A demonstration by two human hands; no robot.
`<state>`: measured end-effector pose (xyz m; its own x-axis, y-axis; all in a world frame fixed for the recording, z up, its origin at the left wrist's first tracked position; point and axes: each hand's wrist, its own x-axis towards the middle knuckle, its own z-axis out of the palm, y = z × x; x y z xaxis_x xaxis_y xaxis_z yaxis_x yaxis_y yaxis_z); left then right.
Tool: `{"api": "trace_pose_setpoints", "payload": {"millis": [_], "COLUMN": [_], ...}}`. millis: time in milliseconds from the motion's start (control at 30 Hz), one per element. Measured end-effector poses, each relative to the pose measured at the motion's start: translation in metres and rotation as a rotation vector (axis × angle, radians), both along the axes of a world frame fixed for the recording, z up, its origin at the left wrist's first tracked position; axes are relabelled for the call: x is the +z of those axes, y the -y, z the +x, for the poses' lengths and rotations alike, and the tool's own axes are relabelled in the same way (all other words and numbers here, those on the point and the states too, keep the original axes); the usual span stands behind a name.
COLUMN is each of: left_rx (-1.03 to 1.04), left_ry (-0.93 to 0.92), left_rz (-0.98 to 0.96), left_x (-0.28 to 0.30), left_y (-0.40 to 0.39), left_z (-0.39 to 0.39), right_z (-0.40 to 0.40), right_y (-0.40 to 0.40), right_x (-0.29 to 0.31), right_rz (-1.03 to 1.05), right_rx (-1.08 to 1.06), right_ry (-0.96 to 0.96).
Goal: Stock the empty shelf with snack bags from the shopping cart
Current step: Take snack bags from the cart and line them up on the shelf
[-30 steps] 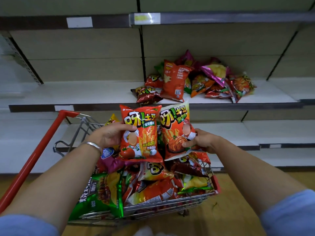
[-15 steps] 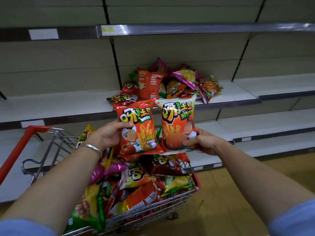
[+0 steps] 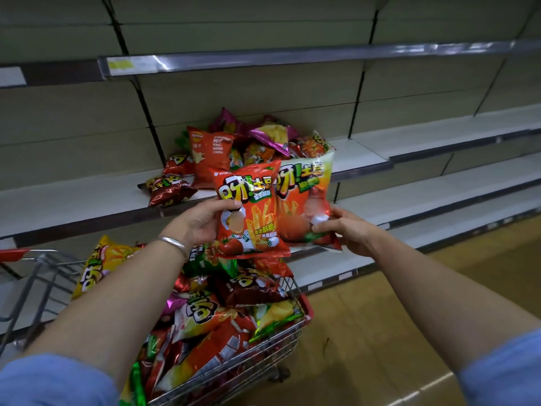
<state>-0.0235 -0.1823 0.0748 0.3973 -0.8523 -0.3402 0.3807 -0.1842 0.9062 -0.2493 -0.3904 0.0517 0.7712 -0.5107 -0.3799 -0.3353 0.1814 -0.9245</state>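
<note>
— Where are the two bags, reckoned from the shopping cart (image 3: 288, 341)?

— Both held up above its far end. The left hand (image 3: 202, 222) grips the red fries bag (image 3: 251, 212) by its left edge, thumb across the front; the right hand (image 3: 342, 230) pinches the lower right corner of the orange bag (image 3: 304, 200), which sits just behind the red one, overlapping it.

— And the shelf (image 3: 87, 197)?

— Beyond the cart, higher up, already bearing a heap of snack bags (image 3: 234, 150) (a jumble, mostly red and purple). The cart itself is heaped with more.
</note>
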Motion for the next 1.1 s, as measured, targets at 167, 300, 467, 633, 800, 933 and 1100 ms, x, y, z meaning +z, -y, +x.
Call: {"api": "trace_pose_setpoints", "payload": {"millis": [167,300,467,633,800,933,1100], "left_rx": [-0.032,-0.082,-0.045,-0.066,-0.111,-0.127,-0.164], "left_ry": [-0.008,0.002,0.035,0.062,0.057,0.071,0.064], "left_rz": [-0.020,-0.043,-0.063,-0.125,-0.134,-0.130,-0.149], "left_x": [0.008,0.014,0.023,0.035,0.041,0.042,0.045], "left_y": [0.022,0.036,0.058,0.079,0.099,0.117,0.136], "left_z": [-0.014,-0.016,-0.029,-0.050,-0.069,-0.079,-0.086], "right_z": [-0.014,-0.033,-0.051,-0.068,-0.083,-0.093,-0.113], "right_y": [0.013,0.021,0.026,0.041,0.057,0.069,0.070], "right_x": [0.007,0.010,0.019,0.025,0.021,0.015,0.026], "right_rz": [-0.010,0.002,-0.012,-0.035,-0.099,-0.098,-0.074], "right_rx": [-0.087,-0.136,-0.252,-0.349,-0.365,-0.382,-0.441], "right_ry": [0.027,0.034,0.023,0.011,0.009,0.045,0.077]}}
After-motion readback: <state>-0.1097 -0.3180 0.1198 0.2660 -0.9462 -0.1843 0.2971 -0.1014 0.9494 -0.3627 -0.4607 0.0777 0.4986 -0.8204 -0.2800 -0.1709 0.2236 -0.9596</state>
